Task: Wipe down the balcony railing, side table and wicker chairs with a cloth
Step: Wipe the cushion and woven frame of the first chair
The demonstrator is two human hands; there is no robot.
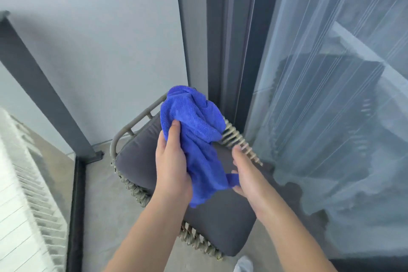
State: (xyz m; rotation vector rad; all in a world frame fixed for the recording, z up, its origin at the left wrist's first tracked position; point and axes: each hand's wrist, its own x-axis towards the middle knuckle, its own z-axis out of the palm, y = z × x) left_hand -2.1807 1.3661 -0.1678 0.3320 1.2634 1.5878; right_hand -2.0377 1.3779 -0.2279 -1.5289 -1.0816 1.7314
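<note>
Cloth held bunched above wicker chair cushion, near back rail. Left hand grips bulk; right hand pinches lower corner. Fold flat pad before rail is wiped.

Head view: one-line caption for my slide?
Both hands, left and right, hold a blue cloth above a wicker chair.

The grey balcony floor carries a wicker chair with a dark grey cushion lying on its seat, set near the wall, between the railing post and the glass door.
</note>
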